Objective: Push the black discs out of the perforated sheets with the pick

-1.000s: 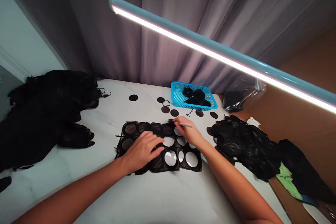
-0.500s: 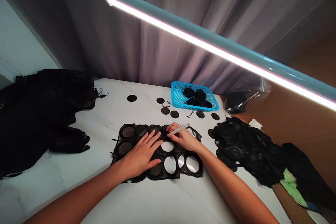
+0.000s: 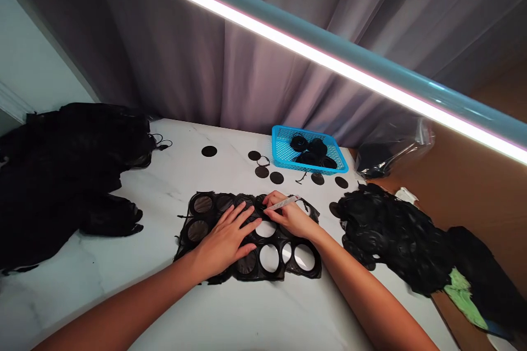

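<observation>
A black sheet (image 3: 281, 236) with rows of round shapes lies flat on the table. Some circles are dark and filled; others, mostly toward the right, are cut-through holes showing white tabletop. My left hand (image 3: 226, 238) rests on the sheet's middle, palm down with fingers spread. Pinched like a pen in my right hand (image 3: 295, 220) is a slim white pen-like tool (image 3: 284, 203). Its tip points down at a dark circle in the sheet's top row; my fingers partly cover that spot, and the tip itself is hard to make out.
Loose black discs (image 3: 276, 177) are scattered behind the sheet. A blue basket (image 3: 284, 162) holds black pieces at the back. Black material is heaped at left (image 3: 69, 170) and right (image 3: 391, 230). A lit tube lamp (image 3: 329, 49) hangs across above the table.
The view has shifted slightly, so the table things sit a little further right. Both hands keep nearly the same places on the sheet, with the tool still in my right hand.
</observation>
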The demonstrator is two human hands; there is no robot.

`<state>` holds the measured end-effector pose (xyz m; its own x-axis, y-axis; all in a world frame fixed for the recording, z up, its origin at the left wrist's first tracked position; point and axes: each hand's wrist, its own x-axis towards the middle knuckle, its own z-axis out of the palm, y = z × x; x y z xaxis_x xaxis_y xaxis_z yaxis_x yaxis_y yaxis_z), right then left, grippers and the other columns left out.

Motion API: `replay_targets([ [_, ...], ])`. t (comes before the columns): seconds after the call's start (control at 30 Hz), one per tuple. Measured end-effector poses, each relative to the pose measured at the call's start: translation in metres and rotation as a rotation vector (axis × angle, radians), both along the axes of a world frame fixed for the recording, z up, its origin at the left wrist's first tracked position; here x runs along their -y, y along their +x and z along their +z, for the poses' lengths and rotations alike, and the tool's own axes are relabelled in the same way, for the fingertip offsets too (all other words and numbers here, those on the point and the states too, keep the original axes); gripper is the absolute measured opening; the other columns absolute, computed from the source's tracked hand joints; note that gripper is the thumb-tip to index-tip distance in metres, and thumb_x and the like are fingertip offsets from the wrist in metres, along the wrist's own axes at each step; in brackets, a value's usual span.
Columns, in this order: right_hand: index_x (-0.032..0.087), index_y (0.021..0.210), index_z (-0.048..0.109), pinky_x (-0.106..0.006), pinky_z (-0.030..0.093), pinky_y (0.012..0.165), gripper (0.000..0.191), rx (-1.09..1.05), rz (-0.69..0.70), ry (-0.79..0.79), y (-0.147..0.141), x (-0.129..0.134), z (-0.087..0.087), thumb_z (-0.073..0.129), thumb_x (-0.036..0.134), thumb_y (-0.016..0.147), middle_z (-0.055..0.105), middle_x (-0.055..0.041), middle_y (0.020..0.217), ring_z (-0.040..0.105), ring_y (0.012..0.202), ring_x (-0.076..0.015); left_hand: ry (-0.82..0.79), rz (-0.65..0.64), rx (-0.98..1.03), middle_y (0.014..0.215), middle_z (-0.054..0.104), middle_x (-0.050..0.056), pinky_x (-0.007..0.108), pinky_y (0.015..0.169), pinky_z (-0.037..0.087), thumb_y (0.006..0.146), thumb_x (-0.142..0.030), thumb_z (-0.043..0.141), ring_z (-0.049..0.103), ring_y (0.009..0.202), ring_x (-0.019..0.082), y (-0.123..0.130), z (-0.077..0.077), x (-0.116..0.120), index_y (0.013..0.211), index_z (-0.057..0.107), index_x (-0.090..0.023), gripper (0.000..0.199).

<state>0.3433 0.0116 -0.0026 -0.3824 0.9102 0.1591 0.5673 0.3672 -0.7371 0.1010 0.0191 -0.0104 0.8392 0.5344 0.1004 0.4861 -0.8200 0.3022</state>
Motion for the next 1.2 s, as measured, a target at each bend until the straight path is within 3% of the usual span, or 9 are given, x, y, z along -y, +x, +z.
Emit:
replay_targets([
  [0.23,0.020,0.092,0.052,-0.038,0.046,0.083,0.011,0.371,-0.024,0.217,-0.020,0.012,-0.003,0.045,0.011,0.092,0.059,-0.0115,0.103,0.051,0.096,-0.0249,0.035,-0.039,-0.024,0.161,0.017,0.004,0.051,0.117,0.017,0.098,-0.043,0.048,0.012,0.148,0.030,-0.006,-0.005,0.004,0.151,0.028,-0.032,0.057],
  [0.43,0.021,0.080,0.044,-0.033,0.041,0.065,0.017,0.388,-0.517,0.273,0.040,-0.031,-0.003,0.037,0.012,0.091,0.054,-0.0068,0.076,0.050,0.071,-0.0226,0.013,-0.137,-0.065,0.162,0.009,0.003,0.052,0.118,0.012,0.096,-0.041,0.052,0.009,0.148,0.029,-0.019,0.004,0.007,0.153,0.018,-0.033,0.067],
  [0.53,0.022,0.079,0.043,-0.033,0.041,0.065,0.016,0.341,-0.598,0.335,0.060,-0.040,0.006,0.037,0.015,0.091,0.055,-0.0067,0.074,0.052,0.071,-0.0226,-0.007,-0.257,-0.074,0.162,0.013,0.002,0.054,0.118,0.009,0.094,-0.048,0.053,0.011,0.148,0.030,-0.029,0.012,0.010,0.154,0.012,-0.033,0.074],
  [0.63,0.021,0.083,0.046,-0.032,0.044,0.070,0.013,0.208,-0.491,0.345,0.043,-0.035,0.013,0.039,0.019,0.094,0.060,-0.0082,0.083,0.057,0.077,-0.0219,0.003,-0.231,-0.028,0.160,0.021,0.003,0.053,0.118,0.013,0.095,-0.054,0.050,0.017,0.147,0.029,-0.035,0.015,0.014,0.155,0.011,-0.030,0.076],
  [0.8,0.021,0.094,0.053,-0.032,0.046,0.076,0.012,0.139,-0.103,0.196,-0.025,-0.017,0.015,0.041,0.018,0.095,0.062,-0.0075,0.090,0.058,0.085,-0.0208,0.085,0.108,0.043,0.158,0.028,0.009,0.047,0.113,0.033,0.099,-0.045,0.047,0.025,0.145,0.028,-0.036,0.001,0.013,0.153,0.024,-0.026,0.062],
  [0.97,0.020,0.093,0.055,-0.030,0.046,0.077,0.010,0.017,0.029,0.050,-0.044,-0.008,0.008,0.045,0.018,0.096,0.063,-0.0059,0.096,0.058,0.085,-0.0174,0.090,0.050,-0.011,0.161,0.017,0.009,0.050,0.114,0.030,0.093,-0.051,0.056,0.020,0.146,0.033,-0.042,-0.009,0.010,0.151,0.028,-0.030,0.068],
  [1.2,0.020,0.078,0.053,-0.034,0.045,0.088,0.016,-0.008,0.090,-0.013,-0.040,-0.006,0.005,0.052,0.019,0.094,0.058,-0.0052,0.107,0.056,0.099,-0.0182,0.031,0.016,-0.070,0.162,0.008,0.008,0.056,0.114,0.022,0.092,-0.051,0.057,0.009,0.147,0.037,-0.049,-0.002,0.013,0.153,0.021,-0.032,0.074],
])
